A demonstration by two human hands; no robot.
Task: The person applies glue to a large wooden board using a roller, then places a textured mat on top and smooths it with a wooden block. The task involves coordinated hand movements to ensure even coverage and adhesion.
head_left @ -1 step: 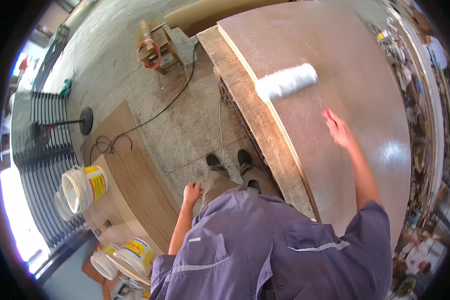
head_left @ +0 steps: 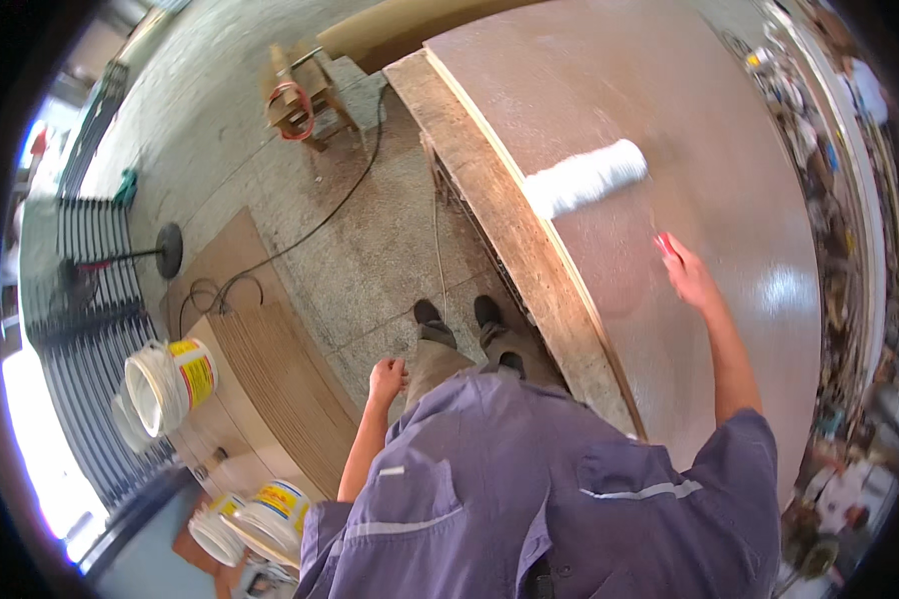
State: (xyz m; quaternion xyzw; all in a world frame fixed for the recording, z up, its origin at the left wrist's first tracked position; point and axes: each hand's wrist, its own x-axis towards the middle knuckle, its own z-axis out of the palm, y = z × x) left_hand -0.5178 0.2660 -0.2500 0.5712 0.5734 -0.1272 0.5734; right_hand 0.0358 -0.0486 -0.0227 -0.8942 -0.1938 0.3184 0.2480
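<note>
My right hand (head_left: 691,277) grips the red handle of a paint roller (head_left: 589,178). The fluffy white sleeve of the roller lies on a broad brown board (head_left: 689,130) with a wet-looking sheen, and its left end reaches the board's pale edge. Between handle and sleeve the thin frame is barely visible. My left hand (head_left: 388,379) hangs low by my trousers, away from the board, its fingers curled in with nothing showing in them.
A worn wooden bench (head_left: 469,140) runs under the board's left edge. Left of me stands a stack of brown boards (head_left: 280,389) with a white bucket (head_left: 160,389) on it. A black cable (head_left: 335,215) crosses the floor near a small wooden stool (head_left: 310,95). Clutter lines the far right.
My right hand and the roller have shifted slightly to the right and nearer to me over the board. My left hand stays low, with its fingers still curled.
</note>
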